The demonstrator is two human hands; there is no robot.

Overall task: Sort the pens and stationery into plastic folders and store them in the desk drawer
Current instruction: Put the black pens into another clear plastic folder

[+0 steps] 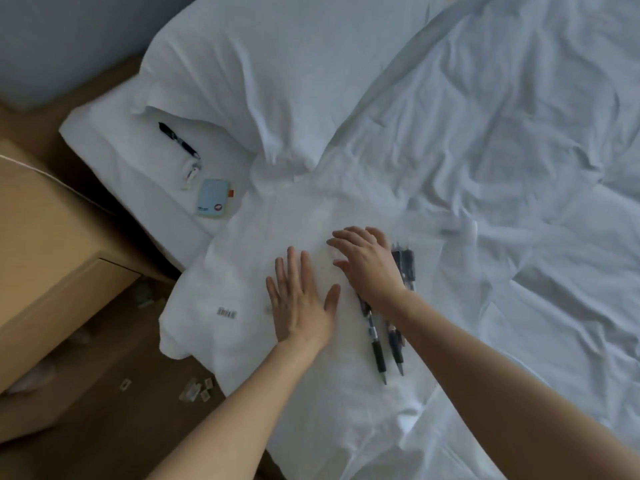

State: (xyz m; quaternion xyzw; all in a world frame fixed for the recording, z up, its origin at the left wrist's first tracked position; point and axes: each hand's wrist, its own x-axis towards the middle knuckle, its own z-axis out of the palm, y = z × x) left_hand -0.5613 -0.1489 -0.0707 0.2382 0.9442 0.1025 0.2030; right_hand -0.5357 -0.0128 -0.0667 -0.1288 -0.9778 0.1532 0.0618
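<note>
On the bed [485, 168], rumpled white bedding spreads right and far, with a pillow [277, 81] at the far left. Our left hand [300, 303] lies flat, fingers straight, on a clear folder [242, 289] bearing a barcode label [227, 312]; it grasps nothing. Our right hand [367, 263] rests beside it, fingers loosely bent, over black pens [384, 337] lying on the bedding; whether it grasps anything we cannot tell. Far left lie another pen [179, 140] and a blue case [213, 198]. Left of the bed stands a wooden nightstand [52, 254] on brown floor [121, 393].
</note>
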